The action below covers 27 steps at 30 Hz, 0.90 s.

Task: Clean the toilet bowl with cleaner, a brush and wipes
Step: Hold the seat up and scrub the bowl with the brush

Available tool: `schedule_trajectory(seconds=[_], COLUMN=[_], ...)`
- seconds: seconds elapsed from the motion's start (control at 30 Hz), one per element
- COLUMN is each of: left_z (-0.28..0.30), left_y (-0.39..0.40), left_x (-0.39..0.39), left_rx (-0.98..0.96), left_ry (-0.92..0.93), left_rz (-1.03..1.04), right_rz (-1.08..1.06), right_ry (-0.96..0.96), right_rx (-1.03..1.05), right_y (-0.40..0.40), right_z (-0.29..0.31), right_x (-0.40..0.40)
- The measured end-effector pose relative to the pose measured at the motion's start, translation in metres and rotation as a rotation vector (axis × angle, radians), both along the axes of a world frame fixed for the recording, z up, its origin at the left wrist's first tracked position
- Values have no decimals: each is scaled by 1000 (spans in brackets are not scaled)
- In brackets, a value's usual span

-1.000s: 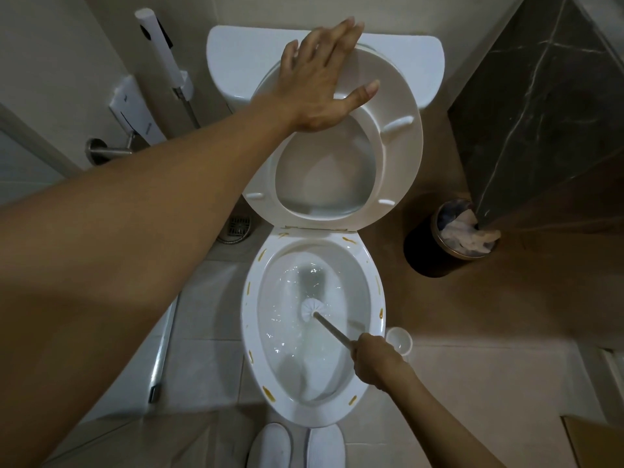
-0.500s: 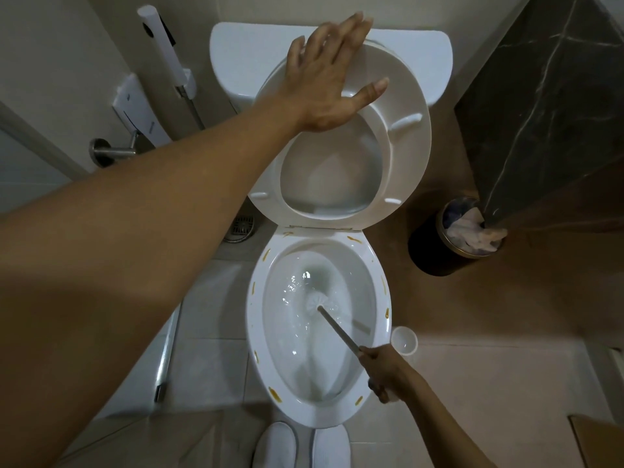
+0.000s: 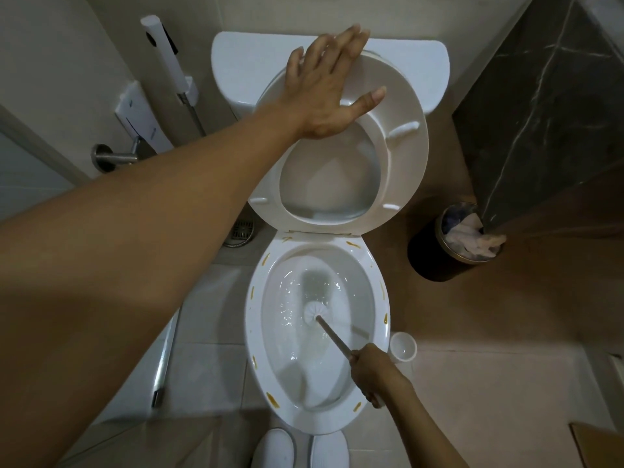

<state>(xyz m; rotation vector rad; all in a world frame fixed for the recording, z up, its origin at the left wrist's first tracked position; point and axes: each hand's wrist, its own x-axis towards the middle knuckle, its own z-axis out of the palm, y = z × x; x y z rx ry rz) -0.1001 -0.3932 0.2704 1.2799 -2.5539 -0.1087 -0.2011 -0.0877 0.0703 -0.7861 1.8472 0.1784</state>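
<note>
A small bathroom with a pale tiled floor (image 3: pixel 209 359) on the left and brown flooring on the right, seen from above. Nearest the viewer, two white slippers (image 3: pixel 297 449) stand just before the front of the toilet bowl (image 3: pixel 256 332), which places the person square to the work. The right hand (image 3: pixel 373 374) is curled tightly round the upper end of the brush (image 3: pixel 334 336), presumably for leverage during scrubbing. The brush's long axis runs diagonally from that hand, at the bowl's right rim, down and leftward; its white head (image 3: pixel 315 312) points toward the middle of the basin, at or just in the rippled water, near the drain. Yellow-orange streaks (image 3: pixel 271 398), probably cleaner or soil, dot the rim and appear unwiped, so wiping likely remains. A white cup-shaped holder (image 3: pixel 403 347) stands on the floor just beside the bowl's right rim, within reach for the brush's return. Farther right, a dark bin (image 3: pixel 439 255) holds crumpled paper. Beyond the hinge, the raised seat (image 3: pixel 401 163) leans toward the cistern (image 3: pixel 422 69); the left hand (image 3: pixel 326 92), fingers straight and spread, presses flat on the seat's upper edge, apparently to keep it upright and steady the body. A bidet sprayer (image 3: pixel 169 59) hangs on the left wall.
</note>
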Motion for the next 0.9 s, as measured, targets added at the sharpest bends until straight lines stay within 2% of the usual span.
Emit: schedule_trajectory(seconds=[0.27,0.43,0.5,0.6,0.73,0.9], left_z=[2,1,1,1,0,0], left_y=[0,0,0,-1,-1,-1], left_x=[-1,-2,-2,-2,-2,-2], left_rx=[12,13,9,7,0,7], left_ry=[-4,-11,-13,-10,-10,-6], left_rz=[4,16,15,14,17,16], right_rz=[35,-66,-63,49,144,110], right_ry=[7,2,-14,6,9,8], right_rx=[6,129,97,10,9,-44], right_y=[-26,-43,-49,-43,-23,-23], right_z=[-12,-9,-12,-6,12,22], right_x=[1,-8,-4,-2,-12,-8])
